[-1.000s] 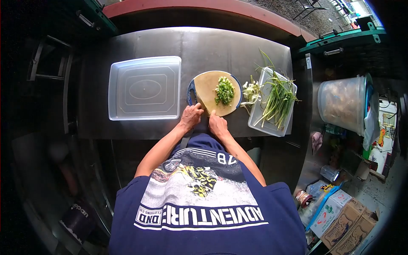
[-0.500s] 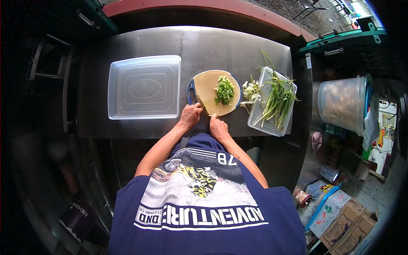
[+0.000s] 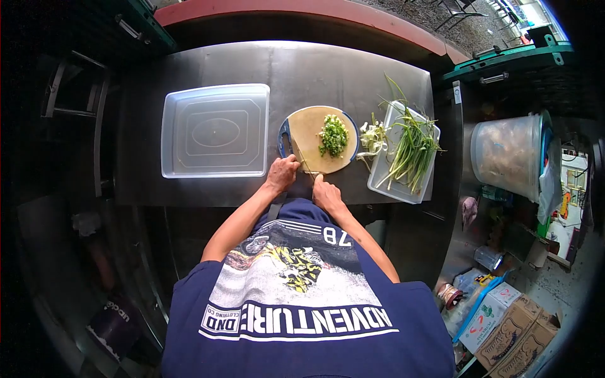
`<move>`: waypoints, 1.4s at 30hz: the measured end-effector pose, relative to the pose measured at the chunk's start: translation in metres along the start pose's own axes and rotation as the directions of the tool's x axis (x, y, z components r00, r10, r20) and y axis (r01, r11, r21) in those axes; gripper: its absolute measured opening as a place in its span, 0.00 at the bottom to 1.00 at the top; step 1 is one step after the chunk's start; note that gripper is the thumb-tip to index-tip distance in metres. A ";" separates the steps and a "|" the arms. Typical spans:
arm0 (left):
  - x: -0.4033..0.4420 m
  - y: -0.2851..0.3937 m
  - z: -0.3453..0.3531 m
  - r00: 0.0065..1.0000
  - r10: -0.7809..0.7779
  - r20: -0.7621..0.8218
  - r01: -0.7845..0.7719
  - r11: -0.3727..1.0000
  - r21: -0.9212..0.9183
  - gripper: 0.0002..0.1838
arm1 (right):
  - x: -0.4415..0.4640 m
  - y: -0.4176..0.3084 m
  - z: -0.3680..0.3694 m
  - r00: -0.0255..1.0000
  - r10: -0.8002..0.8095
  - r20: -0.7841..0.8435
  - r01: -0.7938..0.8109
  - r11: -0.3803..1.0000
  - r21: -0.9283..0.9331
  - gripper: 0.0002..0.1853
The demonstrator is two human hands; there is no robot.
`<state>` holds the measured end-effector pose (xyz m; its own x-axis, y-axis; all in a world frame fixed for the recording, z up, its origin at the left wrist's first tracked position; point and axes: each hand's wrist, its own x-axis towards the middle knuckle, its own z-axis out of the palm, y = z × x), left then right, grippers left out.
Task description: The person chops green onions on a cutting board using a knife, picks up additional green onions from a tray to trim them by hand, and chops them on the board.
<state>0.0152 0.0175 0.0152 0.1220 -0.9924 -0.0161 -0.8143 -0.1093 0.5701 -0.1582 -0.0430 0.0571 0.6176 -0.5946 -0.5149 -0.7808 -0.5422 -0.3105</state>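
On the round cutting board (image 3: 309, 123), a pile of chopped green onion (image 3: 333, 135) lies right of the middle. My left hand (image 3: 283, 172) is closed at the board's near left edge, by its blue handle; what its fingers grip is too small to make out. A thin knife (image 3: 303, 157) lies across the lower left of the board, its near end reaching my right hand (image 3: 326, 192), which is closed around it. Cut white onion ends (image 3: 372, 137) lie beside the board on the right. Whole green onions (image 3: 413, 151) rest on a white tray (image 3: 380, 184).
A clear plastic container (image 3: 215, 132) sits at the left of the steel table (image 3: 302, 66). A large lidded tub (image 3: 506, 151) stands beyond the table's right side. Cardboard boxes (image 3: 517, 334) are stacked at the lower right. A red ledge (image 3: 302, 7) runs behind the table.
My right hand has shifted slightly toward me and to the right, with the knife in it. My left hand stays at nearly the same place.
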 end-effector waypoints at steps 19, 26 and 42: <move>0.001 -0.005 0.009 0.998 0.013 -0.062 -0.016 0.999 -0.051 0.05 | 0.003 0.000 0.000 0.999 -0.026 -0.032 0.024 0.998 -0.057 0.09; 0.002 0.000 0.000 0.999 0.021 0.030 -0.022 0.999 0.041 0.08 | 0.035 -0.007 0.008 0.994 0.042 -0.097 -0.043 0.999 -0.015 0.14; 0.001 0.001 -0.004 0.999 -0.001 0.036 0.001 1.000 0.014 0.08 | 0.015 -0.007 0.009 0.999 0.001 -0.047 -0.005 0.997 -0.076 0.10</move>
<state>0.0169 0.0166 0.0188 0.1025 -0.9937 -0.0461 -0.8221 -0.1108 0.5584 -0.1439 -0.0428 0.0446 0.6205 -0.6223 -0.4772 -0.7743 -0.5828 -0.2467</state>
